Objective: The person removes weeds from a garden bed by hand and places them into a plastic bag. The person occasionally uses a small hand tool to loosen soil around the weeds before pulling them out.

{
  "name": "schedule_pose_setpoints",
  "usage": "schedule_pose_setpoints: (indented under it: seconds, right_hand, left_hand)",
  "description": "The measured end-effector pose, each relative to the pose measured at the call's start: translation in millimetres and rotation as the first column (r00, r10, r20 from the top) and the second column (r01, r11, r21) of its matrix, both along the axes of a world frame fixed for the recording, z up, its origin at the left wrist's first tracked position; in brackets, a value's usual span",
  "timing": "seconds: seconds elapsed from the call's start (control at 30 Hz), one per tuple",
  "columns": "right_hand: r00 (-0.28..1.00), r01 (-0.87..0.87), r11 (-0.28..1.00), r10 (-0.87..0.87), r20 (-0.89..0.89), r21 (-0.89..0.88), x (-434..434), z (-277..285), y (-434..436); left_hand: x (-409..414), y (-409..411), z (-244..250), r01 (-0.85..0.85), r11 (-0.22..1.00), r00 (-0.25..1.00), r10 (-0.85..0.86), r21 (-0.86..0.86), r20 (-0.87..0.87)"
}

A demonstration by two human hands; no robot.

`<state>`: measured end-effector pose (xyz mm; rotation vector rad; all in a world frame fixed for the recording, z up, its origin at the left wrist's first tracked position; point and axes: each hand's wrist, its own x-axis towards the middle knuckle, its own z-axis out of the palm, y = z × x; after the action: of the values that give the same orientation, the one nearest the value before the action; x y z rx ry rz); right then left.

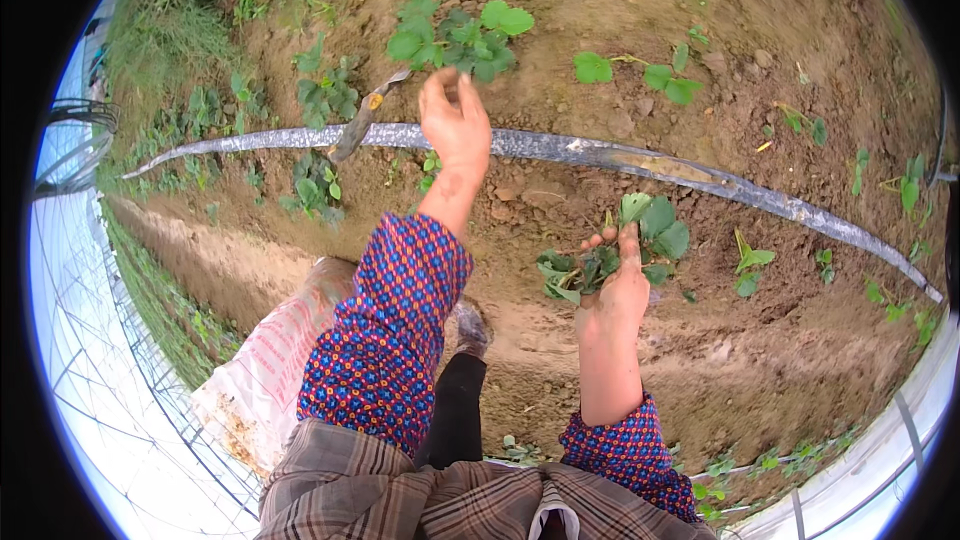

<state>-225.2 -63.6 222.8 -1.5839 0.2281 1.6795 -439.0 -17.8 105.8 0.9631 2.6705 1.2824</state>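
My left hand (455, 116), soiled and with bent fingers, is over the soil just below a leafy green strawberry plant (469, 41). Whether its fingertips pinch a leaf or stem cannot be made out. Left of it lies a dark, twisted strip (358, 124) with an orange spot, across the flat drip tape (525, 144). On the right, my right hand (619, 277) holds a bunch of loose green leaves (574, 274) low over the bed. More leaves (664, 229) show beyond its fingers, partly hidden by the hand.
Small strawberry plants (667, 82) stand on both sides of the tape, with more at the left (326, 94) and right (750, 262). A white plastic sack (259, 382) with red print is beside my leg. My boot (471, 330) is in the furrow. Greenhouse film (870, 457) edges the bed.
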Motion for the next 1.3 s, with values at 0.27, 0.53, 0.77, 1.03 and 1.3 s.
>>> schedule_pose_setpoints:
  seconds: [0.27,0.53,0.77,1.03,1.3]
  right_hand:
    - [0.99,-0.137,0.99,0.137,0.015,-0.045,-14.0,-8.2,-25.7]
    - [0.985,-0.165,0.986,0.166,0.045,-0.019,-26.2,-11.9,-35.9]
    - [0.974,-0.216,0.975,0.219,0.059,-0.058,-31.1,-16.5,-36.0]
    - [0.976,-0.206,0.975,0.211,0.061,-0.079,-34.7,-17.8,-30.4]
    - [0.984,-0.167,0.982,0.171,0.043,-0.085,-35.8,-17.6,-26.5]
  left_hand:
    - [-45.4,21.5,-12.7,0.167,0.949,0.982,-0.183,-0.268,-0.036]
    - [-62.5,-26.1,-26.6,0.425,0.814,0.823,-0.53,-0.396,-0.206]
    - [-65.0,19.9,-4.5,0.039,0.936,0.997,-0.011,-0.35,0.081]
    - [-64.5,28.4,-30.7,0.192,0.84,0.971,-0.236,-0.507,-0.024]
    - [-75.8,16.6,-46.6,0.32,0.86,0.908,-0.398,-0.397,-0.132]
